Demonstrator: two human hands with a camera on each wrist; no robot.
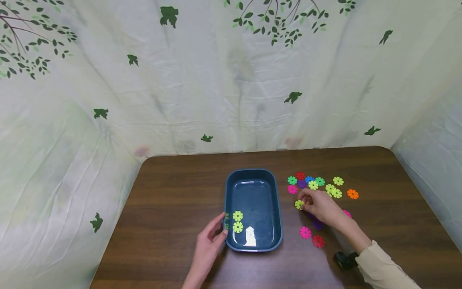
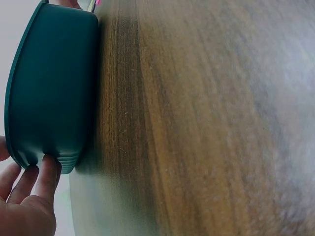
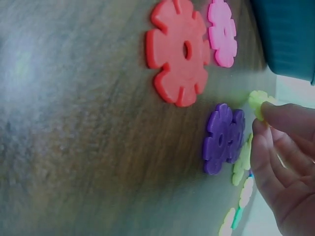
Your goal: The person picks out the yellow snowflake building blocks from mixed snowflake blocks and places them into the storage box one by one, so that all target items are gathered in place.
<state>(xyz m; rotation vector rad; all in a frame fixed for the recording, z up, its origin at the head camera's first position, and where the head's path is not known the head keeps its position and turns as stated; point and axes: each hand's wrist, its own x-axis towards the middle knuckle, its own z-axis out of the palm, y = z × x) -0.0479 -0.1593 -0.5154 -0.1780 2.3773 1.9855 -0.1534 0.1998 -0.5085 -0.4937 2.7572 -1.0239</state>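
Observation:
A dark blue tray rests on the table, with two yellow-green notched flower discs inside at its left. My left hand grips the tray's left side near the front, thumb at the rim; the left wrist view shows the fingertips against the outer wall. To the right of the tray, my right hand pinches a yellow-green flower disc between thumb and fingers, above the table. Under and beside this hand lie purple discs, a red disc and a pink disc.
Several more flower discs, among them green, blue and orange, are spread at the table's right. Around the brown table hangs a white curtain with leaf prints. A black device sits at the right wrist.

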